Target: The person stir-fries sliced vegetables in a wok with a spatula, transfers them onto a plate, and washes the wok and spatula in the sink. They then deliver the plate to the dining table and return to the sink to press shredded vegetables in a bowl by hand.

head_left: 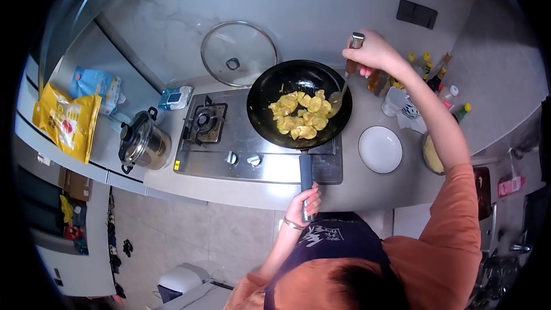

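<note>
A black wok sits on the right side of the gas stove. Yellow-green sliced vegetables, perhaps zucchini, lie in the middle of it. My left hand is wrapped round the wok's grey handle, low in the view. Above the wok's right rim, my right hand is closed on a spatula with a brown and metal handle. Its blade reaches down inside the wok, at the right edge of the slices.
A glass lid leans on the back wall. Right of the wok are a white plate and several bottles. Left of the stove stand a pressure cooker, a wipes pack and a yellow bag.
</note>
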A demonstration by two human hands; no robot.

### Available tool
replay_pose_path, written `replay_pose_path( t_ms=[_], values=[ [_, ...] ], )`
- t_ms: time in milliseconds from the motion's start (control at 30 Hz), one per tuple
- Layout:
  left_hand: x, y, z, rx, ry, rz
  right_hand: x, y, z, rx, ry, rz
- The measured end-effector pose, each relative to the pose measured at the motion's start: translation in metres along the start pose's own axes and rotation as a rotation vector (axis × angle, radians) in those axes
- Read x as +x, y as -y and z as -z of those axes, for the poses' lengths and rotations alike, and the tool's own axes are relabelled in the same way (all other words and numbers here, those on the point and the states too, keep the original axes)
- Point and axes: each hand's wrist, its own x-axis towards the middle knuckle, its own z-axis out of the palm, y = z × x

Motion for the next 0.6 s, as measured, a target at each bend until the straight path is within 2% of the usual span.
replay_pose_path(
  t_ms=[33,167,267,400,500,567,600],
  values=[
    [0.0,0.0,0.001,-0.008,0.004,0.001,0.006,-0.012,-0.008,0.132,-0.022,-0.027],
    [0.0,0.001,-0.002,-0.015,-0.016,-0.009,-0.006,-0.012,-0.027,0.295,-0.093,0.106],
    [0.001,0.003,-0.001,-0.012,0.008,-0.008,-0.013,-0.004,-0.018,0.263,-0.097,0.126],
    [0.0,0.003,-0.002,-0.006,-0.003,-0.01,-0.018,0.012,0.01,0.061,-0.083,0.026],
    [0.0,0.003,-0.002,-0.02,-0.011,-0.016,-0.024,0.007,0.017,-0.031,0.056,-0.051],
    [0.001,0.002,-0.001,-0.022,0.0,-0.016,-0.039,0.007,0.006,0.153,0.223,-0.102],
    [0.0,0.002,-0.002,-0.017,-0.002,-0.015,-0.043,0.006,-0.006,0.199,0.195,-0.077]
  ],
)
